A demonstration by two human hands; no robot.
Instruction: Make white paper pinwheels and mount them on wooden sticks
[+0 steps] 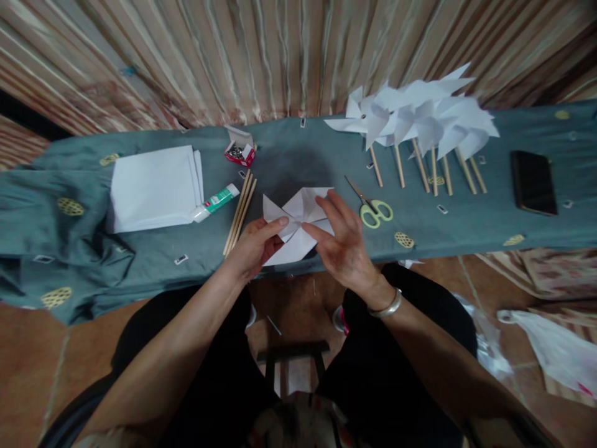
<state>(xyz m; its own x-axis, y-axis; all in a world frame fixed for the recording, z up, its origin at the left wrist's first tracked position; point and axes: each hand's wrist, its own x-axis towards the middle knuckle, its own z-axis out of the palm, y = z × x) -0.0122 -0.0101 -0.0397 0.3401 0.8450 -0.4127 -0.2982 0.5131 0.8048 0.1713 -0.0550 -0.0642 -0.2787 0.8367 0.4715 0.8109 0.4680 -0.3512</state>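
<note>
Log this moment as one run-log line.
left hand: holds paper pinwheel | right hand: pinches its centre | wooden sticks, scissors beside

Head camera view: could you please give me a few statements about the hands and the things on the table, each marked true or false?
1. Both hands, left hand and right hand, hold the folded white paper. True.
2. The scissors lie left of the glue tube. False: they lie to its right.
3. Finished paper pinwheels lie at the table's far right. True.
4. The wooden sticks are in the right hand. False: they lie on the cloth.
5. The phone rests on the paper stack. False: it lies far right.
</note>
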